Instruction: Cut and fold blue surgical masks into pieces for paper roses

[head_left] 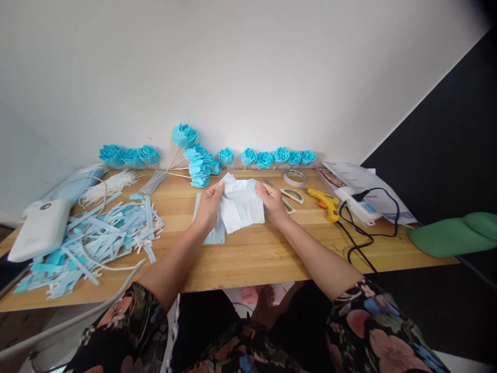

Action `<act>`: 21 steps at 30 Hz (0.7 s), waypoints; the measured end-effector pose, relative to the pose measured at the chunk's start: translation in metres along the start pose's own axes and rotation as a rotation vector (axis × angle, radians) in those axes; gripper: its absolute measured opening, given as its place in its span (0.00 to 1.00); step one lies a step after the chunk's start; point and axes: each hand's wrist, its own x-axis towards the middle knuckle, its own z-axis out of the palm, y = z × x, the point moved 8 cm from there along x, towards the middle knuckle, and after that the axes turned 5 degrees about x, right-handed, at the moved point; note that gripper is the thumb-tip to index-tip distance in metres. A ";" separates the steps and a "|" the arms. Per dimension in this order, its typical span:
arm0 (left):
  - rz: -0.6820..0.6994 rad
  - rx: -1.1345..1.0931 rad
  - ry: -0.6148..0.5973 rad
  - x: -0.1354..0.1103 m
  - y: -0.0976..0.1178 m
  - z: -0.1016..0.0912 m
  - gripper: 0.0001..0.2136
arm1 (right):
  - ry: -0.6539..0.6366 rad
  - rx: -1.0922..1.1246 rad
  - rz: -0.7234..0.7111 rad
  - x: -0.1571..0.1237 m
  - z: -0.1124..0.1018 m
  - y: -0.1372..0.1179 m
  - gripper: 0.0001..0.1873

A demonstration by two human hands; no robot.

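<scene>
Between my two hands a pale blue-white face mask sheet (243,204) is held up, spread and creased, with no ear loops visible. My left hand (209,201) pinches its left upper side between thumb and fingers. On the opposite side my right hand (271,199) grips the upper right edge the same way. More light blue mask pieces (212,234) lie flat on the table under and behind my left hand. Close beyond my right hand are scissors (291,197), their blades partly hidden.
Blue fabric flowers (200,163) line the wall. Cut strips (112,228), a white power bank (41,230), white ear loops (111,185) and grey wires (154,182) lie left. Rightward are tape (294,177), a yellow glue gun (326,203), a power strip (359,207) and a green object (450,235).
</scene>
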 end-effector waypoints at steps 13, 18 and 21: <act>-0.041 -0.224 -0.092 0.003 -0.003 0.007 0.17 | -0.022 0.164 0.081 -0.004 0.008 0.001 0.23; -0.067 -0.227 -0.034 0.002 -0.010 0.006 0.16 | -0.016 0.128 0.085 -0.003 0.006 0.006 0.22; -0.121 -0.237 -0.090 0.000 -0.013 0.014 0.21 | 0.040 0.132 0.104 -0.002 0.000 0.010 0.22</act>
